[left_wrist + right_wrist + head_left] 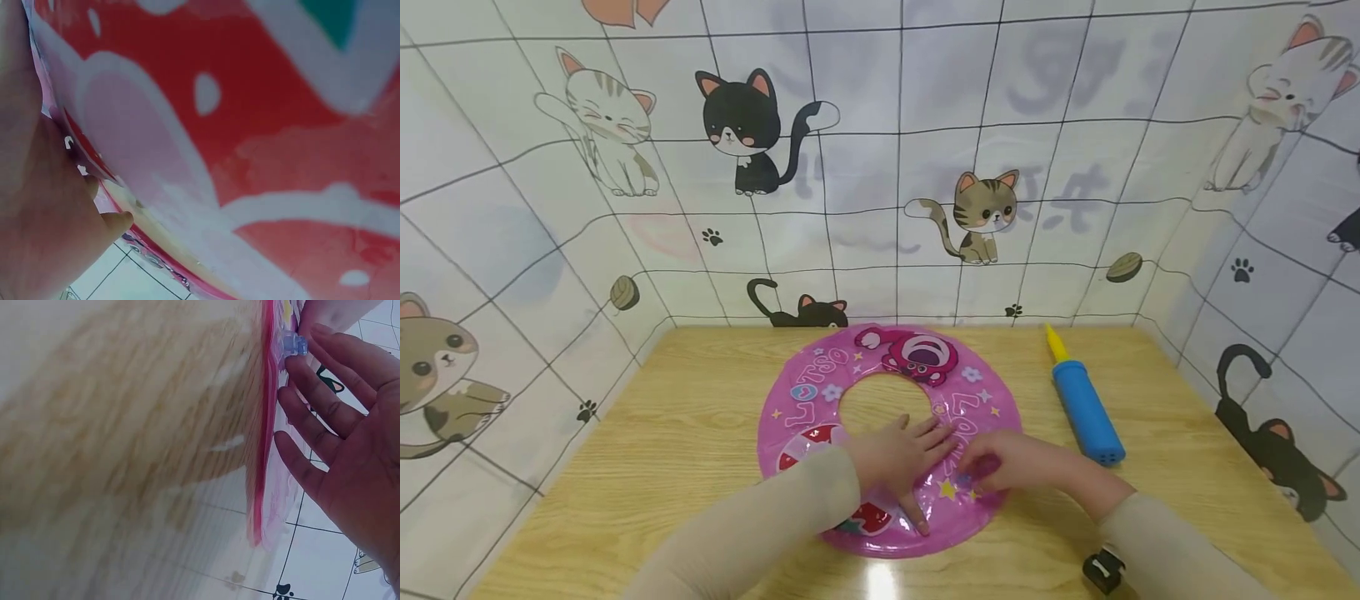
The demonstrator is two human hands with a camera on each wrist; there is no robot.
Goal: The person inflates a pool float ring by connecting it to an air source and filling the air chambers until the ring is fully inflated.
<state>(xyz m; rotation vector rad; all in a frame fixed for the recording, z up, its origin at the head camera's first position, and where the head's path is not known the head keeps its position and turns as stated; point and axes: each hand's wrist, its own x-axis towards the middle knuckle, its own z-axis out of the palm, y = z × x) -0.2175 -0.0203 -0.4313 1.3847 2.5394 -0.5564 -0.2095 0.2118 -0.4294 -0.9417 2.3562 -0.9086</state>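
A pink inflatable swim ring (pixel 887 546) with bear, lettering and strawberry prints lies on the wooden table in the head view. My left hand (pixel 898 458) rests on its near part, fingers spread and thumb pointing down toward the outer edge. The ring's red strawberry print (pixel 250 125) fills much of the left wrist view. At the ring's right near side, my right hand (pixel 1018 462) pinches a small clear-blue valve (pixel 294 344) between thumb and index finger. The other fingers of that hand are loosely bent near the ring's surface.
To the right of the ring lies a blue hand pump (pixel 1087 412) with a yellow nozzle (pixel 1056 342). A small black device (pixel 1103 571) is beside the right sleeve. Walls with cat-printed covering (pixel 865 208) enclose the wooden table (pixel 685 417) at the back and sides.
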